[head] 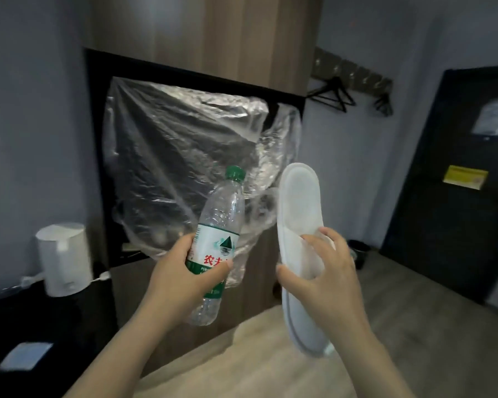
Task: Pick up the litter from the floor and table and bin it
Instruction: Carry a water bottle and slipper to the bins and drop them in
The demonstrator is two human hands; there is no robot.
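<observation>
Clear plastic bag (184, 145) is seen raised behind, white disposable slipper (299, 202) is gripped mid-air by right hand (322, 277), plastic water bottle (219, 225) is clasped by left hand (176, 274), both judged unbinned.

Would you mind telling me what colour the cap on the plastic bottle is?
Green; the bottle cap shows clearly in the head view.
</observation>
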